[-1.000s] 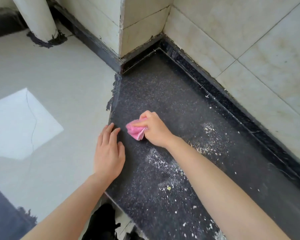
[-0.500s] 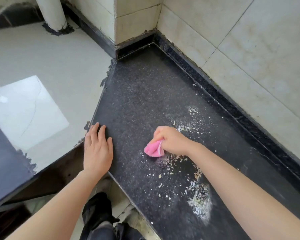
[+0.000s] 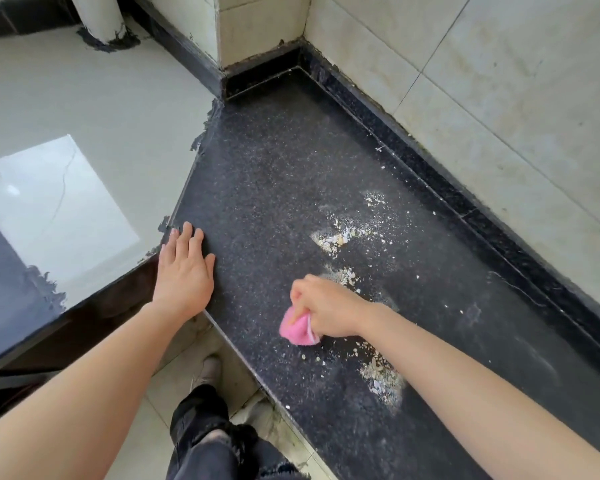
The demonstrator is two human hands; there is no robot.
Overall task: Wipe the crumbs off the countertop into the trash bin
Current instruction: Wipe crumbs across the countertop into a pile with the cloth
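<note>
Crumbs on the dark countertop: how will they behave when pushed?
Probably light and loose: the crumbs lie scattered in fine patches, so they should slide but spread. The pink cloth, bunched in the right hand, looks soft and may leave dust.

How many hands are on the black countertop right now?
2. The left hand lies flat at the left corner of the countertop. The right hand grips a pink cloth near the front edge, among scattered crumbs. None seems hidden.
</note>
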